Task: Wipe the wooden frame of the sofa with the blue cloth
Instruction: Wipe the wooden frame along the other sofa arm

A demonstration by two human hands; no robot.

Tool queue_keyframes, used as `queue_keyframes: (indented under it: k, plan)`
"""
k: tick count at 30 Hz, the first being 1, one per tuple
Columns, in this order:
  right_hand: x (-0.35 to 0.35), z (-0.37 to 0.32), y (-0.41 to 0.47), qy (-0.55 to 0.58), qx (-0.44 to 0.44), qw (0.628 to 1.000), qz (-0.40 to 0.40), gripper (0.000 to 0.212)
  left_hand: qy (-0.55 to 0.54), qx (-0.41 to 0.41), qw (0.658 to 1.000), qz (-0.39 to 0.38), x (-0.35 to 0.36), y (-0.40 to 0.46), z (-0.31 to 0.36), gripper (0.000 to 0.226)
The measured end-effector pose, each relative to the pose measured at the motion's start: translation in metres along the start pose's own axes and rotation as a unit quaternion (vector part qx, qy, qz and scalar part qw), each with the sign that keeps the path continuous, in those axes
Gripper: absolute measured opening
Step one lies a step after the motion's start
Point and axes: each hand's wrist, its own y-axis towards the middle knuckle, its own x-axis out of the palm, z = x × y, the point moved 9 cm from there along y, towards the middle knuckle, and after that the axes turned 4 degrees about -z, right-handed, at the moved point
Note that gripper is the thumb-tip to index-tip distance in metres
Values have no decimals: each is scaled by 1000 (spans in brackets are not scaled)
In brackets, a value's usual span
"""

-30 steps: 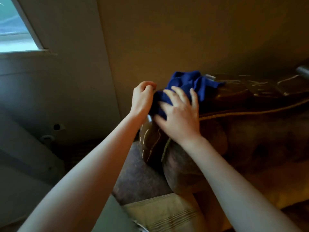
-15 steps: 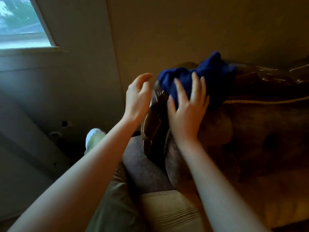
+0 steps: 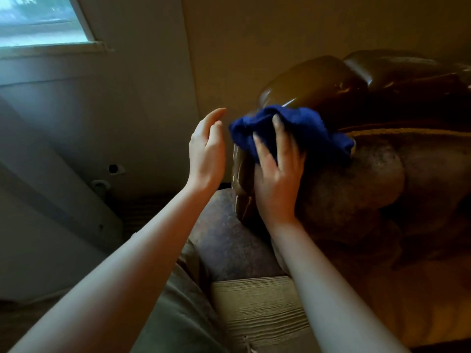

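The blue cloth [image 3: 303,131] lies bunched on the corner of the sofa's glossy dark wooden frame [image 3: 313,80], where the frame curves down at the sofa's left end. My right hand [image 3: 277,171] presses flat on the cloth's lower edge with its fingers spread, against the frame's front face. My left hand [image 3: 207,149] hovers just left of the cloth, fingers straight, holding nothing and touching nothing. The carved lower part of the frame [image 3: 242,197] shows beside my right wrist.
The brown upholstered sofa back [image 3: 356,187] bulges right of my right hand. A striped cushion [image 3: 257,301] lies below on the seat. A wall corner [image 3: 188,85] runs close behind the frame. A window [image 3: 38,21] is at the upper left.
My left hand let go of the cloth and drew off to the left. My right hand slid the cloth down over the frame's corner, baring the shiny top of the wood.
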Motion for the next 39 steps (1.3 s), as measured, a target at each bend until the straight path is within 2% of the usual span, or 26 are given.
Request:
queue_keyframes:
  k: [2,5,7,9,10,12,14,15,16,17,18,20,21,22,23,25,26,29,31,32,36,37,39]
  plan:
    - [24,1,-34,3,-18,999,-51,29,-5,-1,1000,-6,3,-5,-8,42]
    - [55,2,-95,-36,-46,984,-166,42,7,-4,1000,-19,7,-13,-20,44]
    - [62,6,-117,-32,-45,974,-219,39,12,-12,1000,-25,7,-17,-28,43]
    - [62,10,-116,-1,-1,970,-242,29,16,-13,1000,-19,4,-18,-32,43]
    - [57,11,-107,50,48,972,-223,25,17,-13,1000,-13,2,-17,-33,44]
    - [34,11,-80,110,130,979,-108,26,15,-12,1000,0,-2,-17,-35,43]
    - [17,5,-48,101,135,986,-17,23,1,-10,1000,10,-4,-16,-38,43]
    - [14,3,-35,71,118,991,-3,21,-9,-11,1000,13,-4,-15,-40,42]
    - [19,5,-26,49,122,991,-30,22,-17,-12,1000,15,-3,-15,-43,41]
    - [28,9,-26,53,138,985,-94,29,-20,-13,1000,15,-1,-15,-47,40]
    - [42,9,-36,69,126,974,-174,42,-15,-13,1000,13,2,-16,-51,40]
    - [63,3,-74,53,42,953,-296,65,11,-9,1000,2,6,-22,-61,40]
    - [73,6,-95,65,45,934,-347,76,26,-13,1000,-6,7,-25,-69,40]
    - [80,10,-110,74,61,920,-380,77,42,-22,999,-13,7,-29,-78,38]
    - [86,20,-119,50,82,919,-382,63,61,-34,997,-14,3,-34,-87,36]
    - [90,23,-129,8,68,940,-334,19,97,-61,993,0,-14,-45,-109,35]
    - [89,23,-133,-6,61,946,-319,19,115,-76,990,9,-26,-52,-120,34]
    - [99,26,-162,5,62,932,-357,19,150,-108,983,24,-51,-70,-141,35]
    - [103,30,-175,11,85,918,-386,31,154,-107,982,21,-54,-74,-143,34]
    - [102,31,-174,10,99,924,-370,33,158,-98,982,10,-51,-74,-140,34]
    - [63,18,-125,55,139,978,-146,22,157,-74,984,-31,-35,-79,-141,42]
    - [58,18,-115,67,144,981,-112,24,152,-75,985,-37,-32,-81,-144,46]
    - [59,18,-113,58,125,985,-100,25,126,-82,987,-51,-24,-83,-150,43]
